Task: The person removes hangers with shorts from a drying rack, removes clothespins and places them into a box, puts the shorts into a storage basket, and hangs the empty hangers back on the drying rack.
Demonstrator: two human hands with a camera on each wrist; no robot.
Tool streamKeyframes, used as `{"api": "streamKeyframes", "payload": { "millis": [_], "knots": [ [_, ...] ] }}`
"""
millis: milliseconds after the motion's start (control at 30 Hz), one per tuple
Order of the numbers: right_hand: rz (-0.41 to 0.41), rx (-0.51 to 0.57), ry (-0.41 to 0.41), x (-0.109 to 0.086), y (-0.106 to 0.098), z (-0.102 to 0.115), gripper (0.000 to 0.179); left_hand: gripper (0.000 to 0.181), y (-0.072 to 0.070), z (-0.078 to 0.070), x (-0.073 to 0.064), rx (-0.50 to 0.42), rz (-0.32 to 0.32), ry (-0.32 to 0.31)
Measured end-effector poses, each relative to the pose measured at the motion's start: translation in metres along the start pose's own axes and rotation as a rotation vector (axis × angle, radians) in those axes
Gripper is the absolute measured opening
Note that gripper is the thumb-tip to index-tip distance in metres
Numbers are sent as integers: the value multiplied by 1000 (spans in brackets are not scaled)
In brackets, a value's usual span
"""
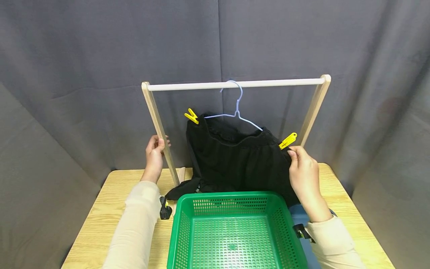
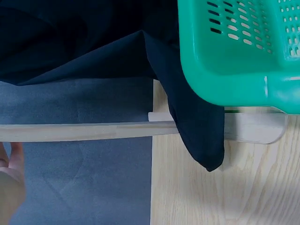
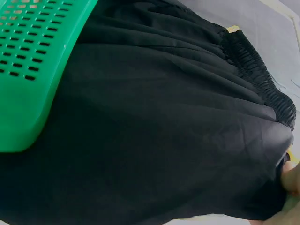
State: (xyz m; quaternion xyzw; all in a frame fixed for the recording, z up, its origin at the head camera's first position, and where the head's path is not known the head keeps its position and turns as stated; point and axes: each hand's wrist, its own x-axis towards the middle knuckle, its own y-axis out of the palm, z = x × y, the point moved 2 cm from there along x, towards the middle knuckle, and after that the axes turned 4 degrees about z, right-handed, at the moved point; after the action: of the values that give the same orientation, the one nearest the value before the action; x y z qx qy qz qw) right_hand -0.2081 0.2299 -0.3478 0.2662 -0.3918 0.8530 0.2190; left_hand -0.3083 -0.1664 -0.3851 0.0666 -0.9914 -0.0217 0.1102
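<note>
A black garment [image 1: 245,160] with a gathered elastic waistband hangs from a light-blue hanger [image 1: 237,108], hooked over the white rod of a wooden clothes rack [image 1: 201,86]. Yellow clothespins clip its waist, one [image 1: 192,116] at the left corner, another [image 1: 288,141] at the right. My left hand [image 1: 155,153] grips the rack's left post, thumb across its front. My right hand [image 1: 305,173] pinches the garment's edge just below the right clothespin. In the right wrist view the fingertips [image 3: 291,178] sit at the cloth's side. A pointed corner of cloth [image 2: 197,136] drapes over the rack's foot.
A green perforated basket [image 1: 231,239] stands in front of the garment, close to both forearms. Something blue [image 1: 299,215] shows partly behind it, under my right arm. The wooden table [image 1: 111,209] ends at a grey curtain [image 1: 100,74].
</note>
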Motion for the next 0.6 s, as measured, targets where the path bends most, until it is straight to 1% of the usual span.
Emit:
{"api": "streamKeyframes", "payload": {
  "millis": [100, 267, 467, 600],
  "knots": [
    [-42, 19, 6, 0, -1, 0, 10, 34, 1, 0, 0, 4, 2, -6],
    [-87, 26, 27, 2, -2, 1, 10, 37, 0, 2, 0, 23, -2, -35],
    [-128, 27, 35, 8, -9, 5, 13, 40, -3, 6, 0, 63, -23, -39],
    [-150, 37, 30, 14, -14, 8, 14, 42, -5, 5, 0, 63, -8, -38]
  ]
}}
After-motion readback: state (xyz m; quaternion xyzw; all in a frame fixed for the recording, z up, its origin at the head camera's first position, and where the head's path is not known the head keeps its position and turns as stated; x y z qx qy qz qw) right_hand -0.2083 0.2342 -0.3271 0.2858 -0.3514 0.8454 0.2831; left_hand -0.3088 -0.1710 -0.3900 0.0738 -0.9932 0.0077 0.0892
